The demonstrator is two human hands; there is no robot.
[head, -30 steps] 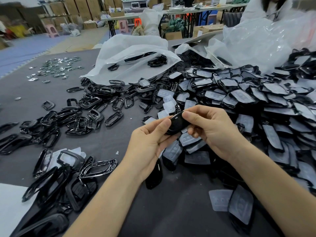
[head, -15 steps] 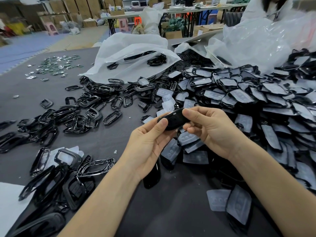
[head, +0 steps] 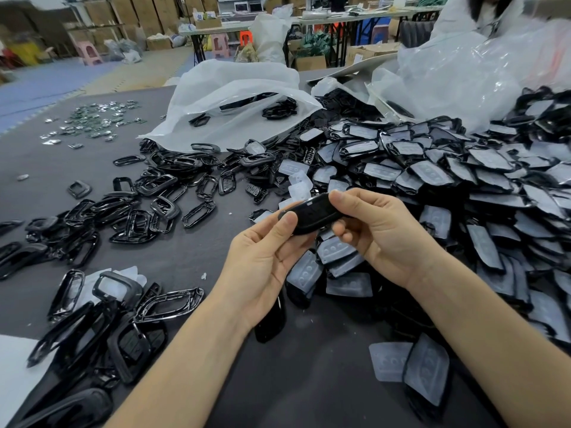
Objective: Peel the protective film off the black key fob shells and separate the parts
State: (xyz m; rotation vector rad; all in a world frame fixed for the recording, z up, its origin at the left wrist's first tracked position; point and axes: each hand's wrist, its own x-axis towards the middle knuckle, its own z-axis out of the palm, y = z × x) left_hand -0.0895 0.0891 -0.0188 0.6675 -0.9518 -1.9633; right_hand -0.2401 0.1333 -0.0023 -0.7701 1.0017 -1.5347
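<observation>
Shell: the black key fob shell (head: 312, 216) is up off the bench (head: 309, 381), pretty much dead centre, lying crosswise between both hands.
Left hand: the left hand (head: 265, 261) comes in from 7 o'clock. Its thumb presses on top of the shell's left end and its fingers (head: 296, 242) curl underneath, so it's pinching that end.
Right hand: the right hand (head: 380, 233) comes in from 4 o'clock. The index fingertip sits on the upper edge of the right end with the rest tucked below, pinching too.
Hard to see: the shell's underside and right tip are hidden by the fingers. Honestly can't tell if any film is on it. One dark shell (head: 272, 319) is half hidden under the left wrist.
Look: the held shell is glossy, smooth and rounded, a long pebble shape.
Film-covered pile (head: 463, 180): at 2–3 o'clock, a heap of black shells under frosted whitish film with little button bumps.
Loose frames (head: 148, 205): at 9 o'clock, shiny black open rings scattered flat.
White bag (head: 234, 97): at 12 o'clock, crinkly thin plastic with a few black parts inside.
</observation>
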